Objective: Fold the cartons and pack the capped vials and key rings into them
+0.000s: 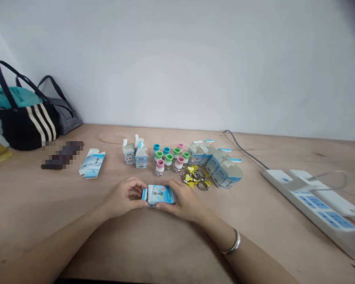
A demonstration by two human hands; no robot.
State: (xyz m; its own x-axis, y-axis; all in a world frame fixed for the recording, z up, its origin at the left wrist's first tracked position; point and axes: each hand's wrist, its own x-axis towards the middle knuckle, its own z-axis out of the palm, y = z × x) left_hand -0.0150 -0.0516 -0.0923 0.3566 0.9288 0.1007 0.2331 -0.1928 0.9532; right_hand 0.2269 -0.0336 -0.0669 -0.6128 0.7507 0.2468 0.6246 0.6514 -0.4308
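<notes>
My left hand and my right hand hold a small blue and white cardboard box between them, low over the plywood table. A blue end flap sticks out by my left fingers. Just beyond my right hand lie metal rings with yellow plastic parts. Several small glass-like bottles with pink, green and blue caps stand behind them. Several similar open boxes sit to the right, two more to the left, and a flattened box lies further left.
A white power strip with its grey cable lies along the right side. A black striped bag and a grey striped bag stand at the back left, near a pixelated dark object. A white wall backs the table.
</notes>
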